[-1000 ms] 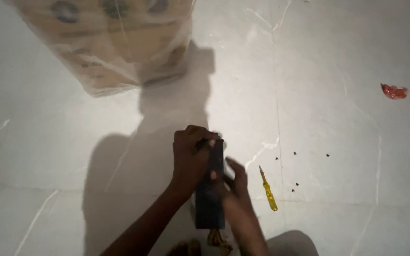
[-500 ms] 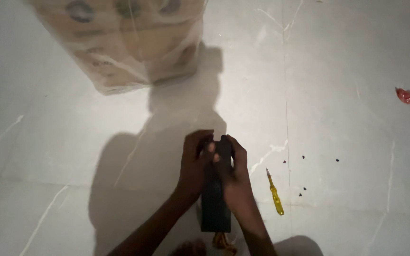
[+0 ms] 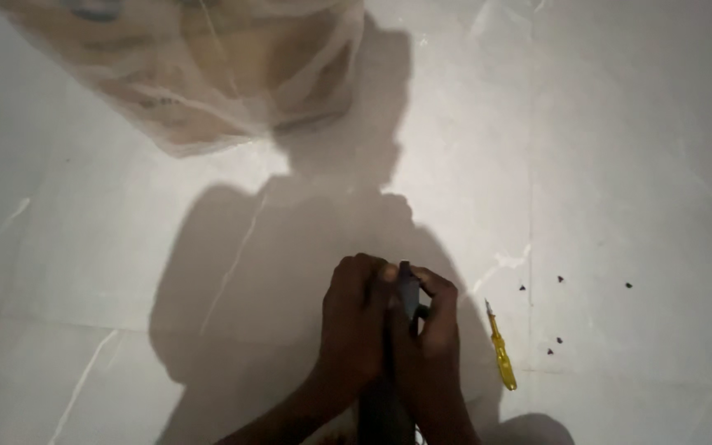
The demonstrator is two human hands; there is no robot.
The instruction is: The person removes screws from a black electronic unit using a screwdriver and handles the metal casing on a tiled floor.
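Both hands grasp a slim dark device held upright just above the pale floor — the left hand wrapped around one side, the right hand pinching its top edge. It looks like an opening step, calling for steady prying, though the seam is hidden. A yellow screwdriver and small dark screws lie just beside.

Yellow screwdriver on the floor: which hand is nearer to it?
Right. The right hand grips the dark device just left of the yellow screwdriver; the left hand is on the device's far side.
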